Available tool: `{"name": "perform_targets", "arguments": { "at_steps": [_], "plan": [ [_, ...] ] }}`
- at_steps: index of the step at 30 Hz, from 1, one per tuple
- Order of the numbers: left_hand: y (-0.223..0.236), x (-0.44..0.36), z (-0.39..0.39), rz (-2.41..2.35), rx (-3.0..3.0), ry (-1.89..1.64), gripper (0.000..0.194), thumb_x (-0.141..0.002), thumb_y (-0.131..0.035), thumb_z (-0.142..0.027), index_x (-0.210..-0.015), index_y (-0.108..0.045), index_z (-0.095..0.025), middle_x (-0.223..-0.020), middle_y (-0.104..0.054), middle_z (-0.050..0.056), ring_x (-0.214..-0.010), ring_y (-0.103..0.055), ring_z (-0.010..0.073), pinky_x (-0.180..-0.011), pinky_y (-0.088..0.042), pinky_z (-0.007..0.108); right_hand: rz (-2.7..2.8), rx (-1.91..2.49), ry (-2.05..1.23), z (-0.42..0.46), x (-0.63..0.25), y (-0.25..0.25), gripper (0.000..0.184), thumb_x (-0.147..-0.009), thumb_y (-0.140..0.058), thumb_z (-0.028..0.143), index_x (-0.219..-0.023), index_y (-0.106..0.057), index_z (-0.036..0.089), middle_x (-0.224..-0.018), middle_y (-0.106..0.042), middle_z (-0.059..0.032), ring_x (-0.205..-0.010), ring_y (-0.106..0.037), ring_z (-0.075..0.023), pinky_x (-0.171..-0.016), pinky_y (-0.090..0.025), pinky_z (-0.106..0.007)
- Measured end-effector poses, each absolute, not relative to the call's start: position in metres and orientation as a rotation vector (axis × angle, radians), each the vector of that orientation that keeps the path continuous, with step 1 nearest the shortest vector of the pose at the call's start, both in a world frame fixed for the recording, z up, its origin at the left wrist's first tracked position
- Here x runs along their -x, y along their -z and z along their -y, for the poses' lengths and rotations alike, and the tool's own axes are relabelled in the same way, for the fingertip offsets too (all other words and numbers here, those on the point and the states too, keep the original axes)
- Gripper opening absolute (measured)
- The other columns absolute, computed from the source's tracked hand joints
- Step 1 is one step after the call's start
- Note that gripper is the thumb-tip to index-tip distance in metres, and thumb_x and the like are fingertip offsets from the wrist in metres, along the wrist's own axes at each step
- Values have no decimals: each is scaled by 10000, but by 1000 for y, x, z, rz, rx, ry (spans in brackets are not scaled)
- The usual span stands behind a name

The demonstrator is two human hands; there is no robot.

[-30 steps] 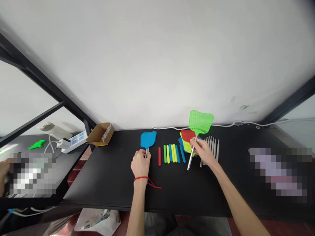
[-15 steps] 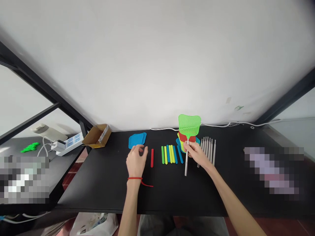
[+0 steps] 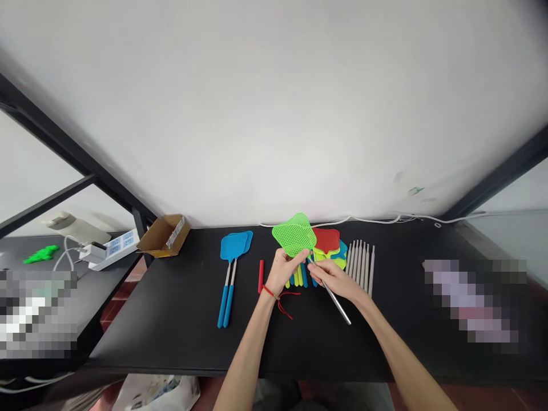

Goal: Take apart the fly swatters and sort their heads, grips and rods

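Observation:
My left hand [image 3: 286, 269] pinches the lower edge of a green fly-swatter head [image 3: 294, 234], tilted to the left. My right hand [image 3: 335, 277] grips the metal rod [image 3: 338, 301] fitted to that head; the rod slants down to the right. Under both hands lie several coloured plastic grips [image 3: 301, 276] in green, yellow and blue, with a red grip [image 3: 261, 275] apart on the left. Two finished blue fly swatters [image 3: 232, 261] lie further left. Behind my hands sits a stack of red, yellow and blue swatter heads [image 3: 329, 245]. Several bare metal rods [image 3: 362, 260] lie to the right.
All of it rests on a black table [image 3: 180, 319] against a white wall. A small cardboard box [image 3: 165, 234] stands at the back left. A white cable [image 3: 385, 219] runs along the back edge. A power strip [image 3: 112, 249] and green parts [image 3: 40, 254] lie on a neighbouring table.
My left hand let go of the blue swatter, which now lies beside another, and moved right to take the green head. The green swatter swung down and tilted left.

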State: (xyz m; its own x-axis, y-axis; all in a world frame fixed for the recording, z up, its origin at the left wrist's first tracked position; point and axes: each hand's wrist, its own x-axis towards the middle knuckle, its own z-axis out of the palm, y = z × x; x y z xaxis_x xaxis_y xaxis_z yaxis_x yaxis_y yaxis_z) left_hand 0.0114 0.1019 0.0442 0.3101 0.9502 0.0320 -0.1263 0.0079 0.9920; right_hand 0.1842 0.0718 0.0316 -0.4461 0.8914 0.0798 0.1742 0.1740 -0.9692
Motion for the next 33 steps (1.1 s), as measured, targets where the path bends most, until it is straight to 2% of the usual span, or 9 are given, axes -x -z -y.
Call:
{"name": "perform_targets", "arguments": {
  "at_steps": [3,9,16,22,30,33],
  "plan": [
    [-40,-5,-101,-861,-1203,-1072,385,-802,-762,-492,-795,-719,-110,-596,-448,-41,-475,-270,34,-455,-213,214,1699,986,-1378,-70,-183,-32,550,-1038,-394,540,-602,-411,205,-546,-418,32,-509,-370,-110,-532,-301,-272],
    [-38,-3,-100,-850,-1153,-1091,363,-795,-776,-456,-728,-660,-118,-600,-446,-41,-468,-262,28,-439,-195,213,1640,1009,-1322,-66,-180,-37,340,-1037,-454,470,-840,-517,200,-524,-411,80,-464,-338,-96,-502,-290,-250],
    [-38,-3,-100,-872,-1170,-1113,342,-790,-779,-454,-785,-673,-128,-613,-470,-41,-481,-307,43,-445,-248,213,1671,1061,-1237,-63,-174,-37,372,-1049,-418,455,-813,-536,192,-523,-406,71,-466,-356,-98,-497,-295,-249],
    [-40,-1,-101,-857,-1201,-1126,344,-821,-748,-463,-778,-653,-135,-604,-429,-46,-504,-313,56,-463,-236,223,1667,1052,-1251,-63,-171,-37,364,-1056,-396,451,-879,-576,188,-505,-406,75,-465,-380,-105,-525,-343,-252],
    [-45,1,-101,-806,-1139,-1140,323,-745,-820,-403,-737,-629,-142,-618,-443,-48,-519,-306,53,-473,-233,224,1524,955,-1448,-62,-168,-31,402,-1042,-432,484,-752,-465,208,-463,-363,91,-407,-281,-75,-436,-244,-231],
    [-47,20,-110,-849,-1006,-1318,311,-747,-818,-377,-712,-609,-150,-622,-464,-46,-502,-276,42,-460,-209,221,1442,887,-1575,-57,-172,-29,411,-1043,-436,489,-735,-430,216,-453,-318,102,-387,-214,-67,-405,-178,-230]
  ]
}}
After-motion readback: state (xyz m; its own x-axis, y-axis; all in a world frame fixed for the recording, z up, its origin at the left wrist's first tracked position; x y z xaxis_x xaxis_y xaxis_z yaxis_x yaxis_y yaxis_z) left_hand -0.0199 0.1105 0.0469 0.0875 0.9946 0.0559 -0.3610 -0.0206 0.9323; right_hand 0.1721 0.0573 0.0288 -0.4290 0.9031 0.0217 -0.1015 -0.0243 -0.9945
